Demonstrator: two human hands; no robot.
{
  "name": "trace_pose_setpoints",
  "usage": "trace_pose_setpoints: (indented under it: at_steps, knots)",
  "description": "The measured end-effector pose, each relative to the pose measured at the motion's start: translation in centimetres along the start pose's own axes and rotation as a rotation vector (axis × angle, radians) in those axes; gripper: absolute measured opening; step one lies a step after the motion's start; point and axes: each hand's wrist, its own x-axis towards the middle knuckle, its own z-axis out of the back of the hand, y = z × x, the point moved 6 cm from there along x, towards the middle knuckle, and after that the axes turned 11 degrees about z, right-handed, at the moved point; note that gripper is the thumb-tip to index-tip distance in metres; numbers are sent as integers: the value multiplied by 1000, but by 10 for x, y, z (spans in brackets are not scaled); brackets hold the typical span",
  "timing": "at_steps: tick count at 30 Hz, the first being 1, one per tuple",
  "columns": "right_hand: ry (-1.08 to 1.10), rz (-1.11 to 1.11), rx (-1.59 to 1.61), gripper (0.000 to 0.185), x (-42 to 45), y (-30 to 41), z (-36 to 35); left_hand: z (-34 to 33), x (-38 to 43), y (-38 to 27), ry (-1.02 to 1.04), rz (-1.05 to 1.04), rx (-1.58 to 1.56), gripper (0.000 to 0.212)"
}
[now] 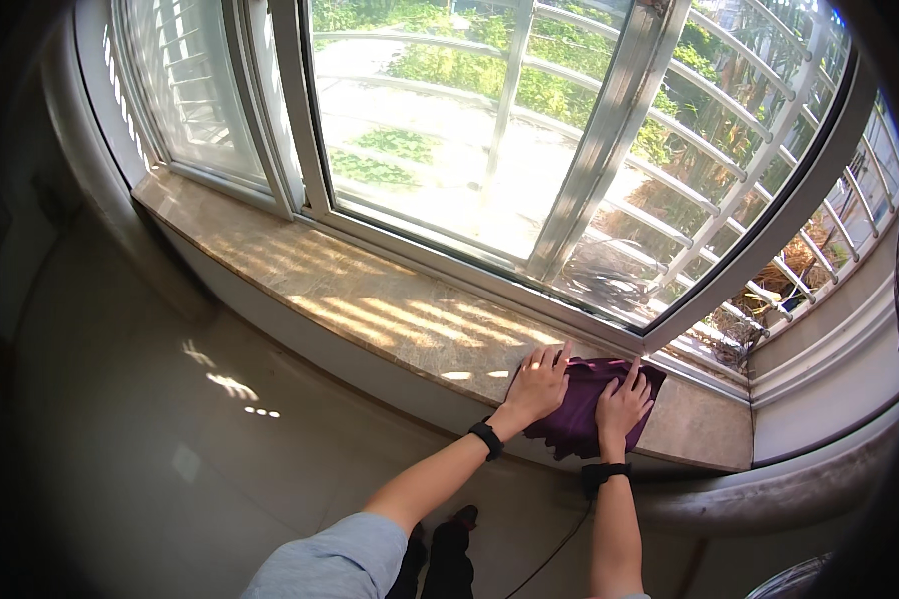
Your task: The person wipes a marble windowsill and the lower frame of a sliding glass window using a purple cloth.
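A dark purple cloth [588,408] lies spread over the stone windowsill [330,269] near its right end, its front edge drooping past the sill's rim. My left hand [539,384] rests palm down on the cloth's left side, fingers pointing toward the window frame. On the right side of the same cloth, my right hand [626,408] lies flat with its fingers spread. Neither hand appears to grip the fabric. Beneath both palms the cloth is hidden. Each wrist wears a black band, and a thin cable [558,550] runs down from the right one.
A sliding window [457,150] with a metal frame rises behind the sill. Outside it are white security bars [697,142] and plants. A rounded rail or pipe [779,502] curves below the sill at right. My feet stand on the tiled floor [217,464].
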Motion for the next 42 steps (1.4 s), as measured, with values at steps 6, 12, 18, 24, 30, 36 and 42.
trace_pose_setpoints:
  at_steps: [6, 12, 18, 24, 30, 36, 42]
  knots:
    - [-48, -9, -89, 32, -9, 4, 14, -2, -3, -1, 52, -12, -58, 37]
    - [-119, 80, 12, 20, -4, 17, 21, 2, 0, 12, 131, -10, -220, 26]
    - [-149, 72, 54, 13, -1, 11, 19, 3, 5, 9, 71, 22, -204, 20]
    - [-188, 61, 85, 19, -7, 6, 11, 7, 3, 1, 44, -47, -123, 19]
    - [-231, 107, 21, 19, -7, 4, 11, 9, -5, -3, -135, -139, -76, 18]
    - [-194, 80, 69, 19, -7, 0, 12, 5, -9, -1, -9, -55, -151, 21]
    - [-232, 68, 253, 20, -14, -2, 19, 0, -8, 4, -110, -38, -124, 22]
